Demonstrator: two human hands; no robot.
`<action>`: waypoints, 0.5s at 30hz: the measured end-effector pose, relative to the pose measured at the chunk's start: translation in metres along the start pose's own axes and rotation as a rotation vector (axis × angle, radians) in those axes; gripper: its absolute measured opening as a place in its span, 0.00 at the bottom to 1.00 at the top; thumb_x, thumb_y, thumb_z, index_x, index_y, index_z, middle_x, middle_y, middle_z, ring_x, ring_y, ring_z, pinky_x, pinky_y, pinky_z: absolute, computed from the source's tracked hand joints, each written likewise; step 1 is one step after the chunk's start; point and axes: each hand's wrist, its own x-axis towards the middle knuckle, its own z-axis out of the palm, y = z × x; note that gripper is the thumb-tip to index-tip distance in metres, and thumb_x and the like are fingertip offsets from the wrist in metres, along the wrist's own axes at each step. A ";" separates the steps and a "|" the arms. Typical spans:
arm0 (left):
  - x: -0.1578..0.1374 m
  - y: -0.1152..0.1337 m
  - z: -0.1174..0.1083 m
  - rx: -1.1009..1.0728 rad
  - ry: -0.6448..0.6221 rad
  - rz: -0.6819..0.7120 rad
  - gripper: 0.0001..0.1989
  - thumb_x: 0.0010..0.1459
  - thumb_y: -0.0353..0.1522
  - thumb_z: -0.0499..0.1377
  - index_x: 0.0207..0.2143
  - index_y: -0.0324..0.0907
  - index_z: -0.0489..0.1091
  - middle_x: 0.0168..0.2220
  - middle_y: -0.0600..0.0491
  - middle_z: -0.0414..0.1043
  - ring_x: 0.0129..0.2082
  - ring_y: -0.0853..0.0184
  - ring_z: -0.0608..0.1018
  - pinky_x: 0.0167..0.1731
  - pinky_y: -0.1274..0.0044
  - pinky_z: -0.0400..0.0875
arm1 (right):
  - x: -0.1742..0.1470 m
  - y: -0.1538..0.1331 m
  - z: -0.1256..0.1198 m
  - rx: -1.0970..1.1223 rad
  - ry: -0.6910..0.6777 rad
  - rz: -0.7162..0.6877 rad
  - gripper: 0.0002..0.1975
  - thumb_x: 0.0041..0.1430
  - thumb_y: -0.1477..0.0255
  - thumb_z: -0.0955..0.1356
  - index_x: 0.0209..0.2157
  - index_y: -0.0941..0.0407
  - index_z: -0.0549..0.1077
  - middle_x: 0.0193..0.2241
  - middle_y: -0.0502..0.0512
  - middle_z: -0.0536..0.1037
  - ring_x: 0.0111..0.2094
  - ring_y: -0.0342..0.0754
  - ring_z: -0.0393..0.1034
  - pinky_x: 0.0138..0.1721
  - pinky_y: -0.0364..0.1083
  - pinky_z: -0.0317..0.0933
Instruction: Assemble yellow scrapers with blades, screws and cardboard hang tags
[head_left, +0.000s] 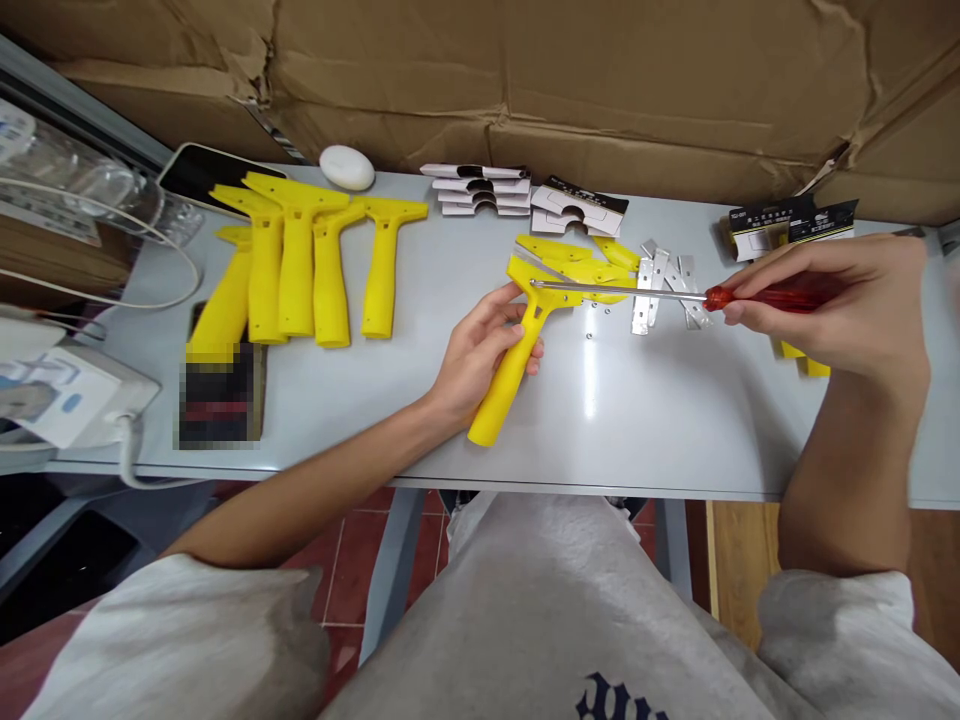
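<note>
My left hand [480, 355] is wrapped round the neck of a yellow plastic scraper [504, 385], its head tilted up and away from me. A thin metal strip lies along the scraper's head. My right hand [832, 300] grips the red handle of a screwdriver [637, 292]. The screwdriver's long shaft points left, and its tip meets the scraper's head near one end. Behind the head lie more yellow plastic pieces [619, 255], several metal blades [660, 285] and a few tiny screws [589, 337].
Several yellow scrapers [296, 270] lie at the left, near a phone [214, 180] and a white oval object [346, 168]. Folded card sleeves [480, 190] are stacked at the back, with black-and-white packages [787, 228] at the right. A cardboard wall [600, 90] borders the table [420, 445].
</note>
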 end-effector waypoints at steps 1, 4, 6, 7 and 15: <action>0.000 0.000 0.000 0.000 0.000 0.000 0.27 0.64 0.33 0.73 0.65 0.47 0.76 0.53 0.50 0.78 0.33 0.70 0.84 0.30 0.75 0.84 | 0.000 0.000 0.000 0.003 0.003 0.003 0.09 0.58 0.73 0.87 0.35 0.57 0.89 0.39 0.55 0.88 0.38 0.36 0.85 0.37 0.32 0.74; 0.000 0.000 0.000 -0.007 0.001 0.001 0.27 0.64 0.33 0.73 0.64 0.47 0.77 0.54 0.50 0.78 0.33 0.70 0.85 0.30 0.75 0.83 | -0.001 0.001 0.000 0.003 0.005 0.005 0.09 0.57 0.73 0.87 0.36 0.57 0.89 0.40 0.55 0.88 0.38 0.37 0.85 0.38 0.32 0.74; -0.001 0.000 0.000 -0.010 0.001 0.001 0.26 0.64 0.32 0.73 0.64 0.48 0.77 0.54 0.50 0.78 0.33 0.70 0.85 0.29 0.75 0.83 | -0.002 0.003 -0.001 0.003 0.000 0.007 0.09 0.57 0.73 0.87 0.36 0.57 0.89 0.40 0.55 0.88 0.38 0.37 0.86 0.38 0.33 0.75; -0.001 0.000 0.000 -0.010 0.000 0.001 0.26 0.64 0.32 0.73 0.64 0.48 0.77 0.54 0.50 0.78 0.33 0.70 0.85 0.30 0.75 0.83 | -0.002 0.003 -0.001 0.003 -0.001 0.007 0.09 0.57 0.73 0.87 0.36 0.58 0.89 0.40 0.55 0.88 0.39 0.37 0.86 0.38 0.33 0.75; -0.001 0.000 0.002 -0.018 0.006 0.006 0.26 0.64 0.31 0.73 0.63 0.47 0.77 0.53 0.51 0.78 0.31 0.70 0.85 0.29 0.75 0.83 | -0.003 0.003 -0.003 -0.018 -0.005 0.024 0.09 0.58 0.71 0.87 0.37 0.56 0.89 0.40 0.54 0.88 0.40 0.37 0.86 0.39 0.32 0.76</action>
